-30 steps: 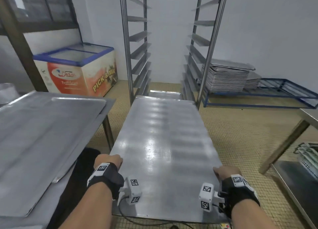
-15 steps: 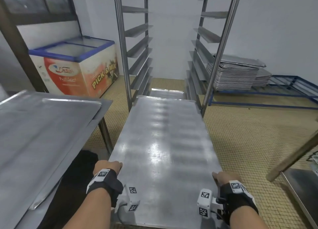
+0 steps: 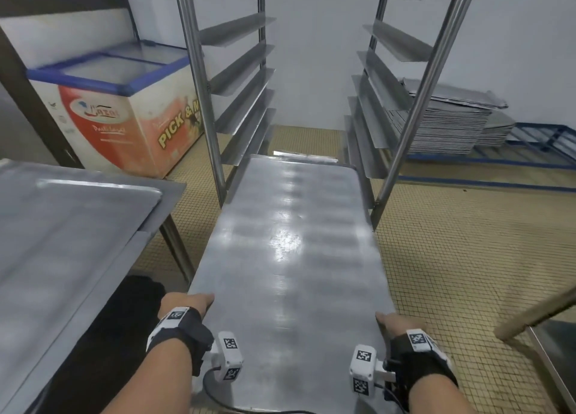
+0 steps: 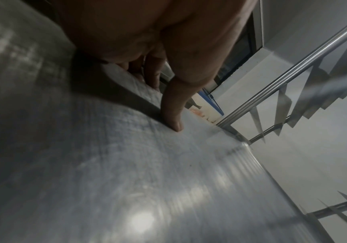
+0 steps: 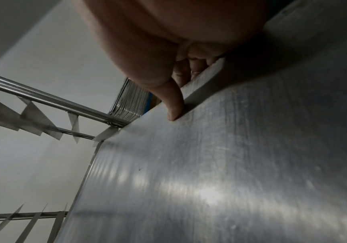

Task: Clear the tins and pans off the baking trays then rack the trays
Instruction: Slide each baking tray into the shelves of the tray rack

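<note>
Since a second ago the baking tray (image 3: 290, 258) has gone forward: its far end, which then lay just short of the rack's (image 3: 199, 80) front posts, now sits between them, low among the angled runners, with the near half still out over the tiled floor (image 3: 467, 258). The posts and runners fill more of the head view than before, and the tabletop (image 3: 62, 242) on the left has slid further toward the picture's edge.

The left hand (image 3: 184, 304) is clamped on the tray's near left edge, thumb (image 4: 173, 115) lying flat on the top face and the fingers curled under the rim. The right hand (image 3: 394, 321) grips the near right edge the same way, thumb (image 5: 173, 105) on top and fingers (image 5: 182, 74) folded beneath. The tray is held about level, bare, with light glaring off its middle.

The tabletop carries another flat tray (image 3: 71, 223) lying near its far right corner. Behind it stands a chest freezer (image 3: 124, 114) with a blue-framed lid and red and white sides against the back wall. To the right of the rack, a stack of trays (image 3: 442, 124) rests on a low blue frame (image 3: 530, 152) near the wall. At the right edge a steel shelf (image 3: 558, 351) and a slanting table leg (image 3: 536, 317) show.
</note>
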The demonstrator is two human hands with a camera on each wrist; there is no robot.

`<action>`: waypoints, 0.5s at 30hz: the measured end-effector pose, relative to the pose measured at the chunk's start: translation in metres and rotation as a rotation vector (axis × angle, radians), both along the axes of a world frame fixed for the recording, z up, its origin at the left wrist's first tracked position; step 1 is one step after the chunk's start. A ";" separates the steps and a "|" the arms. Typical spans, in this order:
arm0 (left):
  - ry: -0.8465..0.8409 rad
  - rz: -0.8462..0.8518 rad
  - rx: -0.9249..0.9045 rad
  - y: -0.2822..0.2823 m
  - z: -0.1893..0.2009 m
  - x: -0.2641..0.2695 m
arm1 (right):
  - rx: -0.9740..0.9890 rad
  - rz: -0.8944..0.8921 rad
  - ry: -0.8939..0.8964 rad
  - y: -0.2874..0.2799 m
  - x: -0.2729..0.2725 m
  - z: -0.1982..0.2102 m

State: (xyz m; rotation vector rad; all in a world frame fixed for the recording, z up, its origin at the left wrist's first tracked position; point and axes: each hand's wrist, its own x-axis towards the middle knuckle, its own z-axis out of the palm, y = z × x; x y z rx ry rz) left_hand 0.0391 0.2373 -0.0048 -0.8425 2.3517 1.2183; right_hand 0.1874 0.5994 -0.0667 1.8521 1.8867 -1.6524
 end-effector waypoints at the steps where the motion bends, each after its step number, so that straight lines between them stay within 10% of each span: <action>1: 0.015 -0.013 -0.008 0.003 -0.002 -0.006 | -0.022 -0.021 -0.005 0.002 -0.004 0.004; 15: 0.007 -0.019 -0.039 0.045 -0.012 -0.086 | -0.037 0.021 -0.046 0.028 -0.073 0.028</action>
